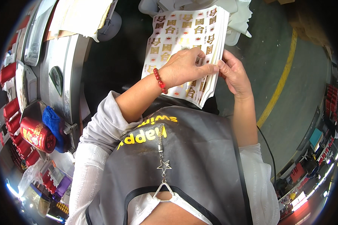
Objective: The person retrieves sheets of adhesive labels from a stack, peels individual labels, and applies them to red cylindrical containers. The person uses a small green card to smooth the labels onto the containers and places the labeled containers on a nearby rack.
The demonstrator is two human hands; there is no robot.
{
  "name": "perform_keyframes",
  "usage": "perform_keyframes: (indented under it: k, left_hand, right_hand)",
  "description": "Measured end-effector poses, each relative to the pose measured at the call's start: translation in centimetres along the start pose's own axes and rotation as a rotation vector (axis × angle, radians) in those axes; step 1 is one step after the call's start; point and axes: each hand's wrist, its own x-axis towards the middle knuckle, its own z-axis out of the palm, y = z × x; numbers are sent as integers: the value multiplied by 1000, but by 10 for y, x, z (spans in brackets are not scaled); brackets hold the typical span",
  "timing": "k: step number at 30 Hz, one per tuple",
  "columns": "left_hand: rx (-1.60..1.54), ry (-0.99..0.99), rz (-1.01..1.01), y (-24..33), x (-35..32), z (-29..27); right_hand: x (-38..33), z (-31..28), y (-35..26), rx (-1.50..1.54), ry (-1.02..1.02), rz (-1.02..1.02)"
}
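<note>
A stack of white sheets (169,52) printed with gold and red characters lies over my lap, its layered edges showing on the right. My right hand (236,75) is closed on the right edge of this stack, thumb on the near side, with some fingertips hidden behind the paper. My left hand (184,68), with a red bead bracelet (160,80) at the wrist, rests across the top sheet. Its thumb stretches to the right edge and appears to meet the right thumb. The left index finger is bent and apart from that thumb; the other left fingers are mostly hidden.
On the left stands a grey metal machine or bench (69,71) with paper (77,17) on top. Beside it are a red can (37,135) and a blue cloth (53,122). White plastic sheeting (236,17) lies beyond the stack. A yellow line (278,90) crosses the right floor.
</note>
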Motion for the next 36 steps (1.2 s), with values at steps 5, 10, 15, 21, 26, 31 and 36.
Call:
perform_keyframes:
  k: [5, 10, 15, 21, 26, 31, 36]
  left_hand:
    - [-10, 0, 3, -2, 1, 0]
    - [9, 6, -6, 2, -1, 0]
    - [38, 24, 12, 0, 0, 1]
    - [-24, 1, 0, 2, -1, 0]
    - [4, 28, 5, 0, -1, -1]
    - [-12, 30, 17, -3, 0, 1]
    - [9, 23, 25, -3, 2, 2]
  right_hand:
    - [-1, 0, -1, -10, 4, 4]
    - [-1, 0, -2, -17, -1, -4]
    - [-1, 1, -1, -19, 1, -2]
    - [-1, -2, -2, -22, -13, 21]
    - [-12, -5, 0, -29, -231, -76]
    - [-28, 1, 3, -66, -268, -86]
    - [-32, 5, 1, -87, -220, -95]
